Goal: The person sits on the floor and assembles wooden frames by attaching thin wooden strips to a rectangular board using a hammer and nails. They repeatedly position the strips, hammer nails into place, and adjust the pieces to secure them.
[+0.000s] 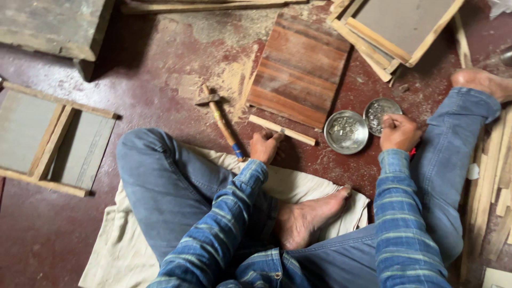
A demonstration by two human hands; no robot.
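left hand [265, 146] clamped on wood strip [282, 130], steadying it; right hand [399, 132] fingers pinched together over nail dish [378, 114], picking.

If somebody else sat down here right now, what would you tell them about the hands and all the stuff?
Left hand: closed on one end of a thin wooden strip that lies on the red floor.
Right hand: fingers pinched over the far metal dish; I cannot tell whether it has picked anything up.
Near metal dish: holds small metal pieces, beside the far one.
Hammer: lying on the floor left of the left hand, untouched.
Striped wooden board: flat on the floor past the strip, sawdust next to it.
Done: strip in hand. Left: nothing is joined to the strip yet.
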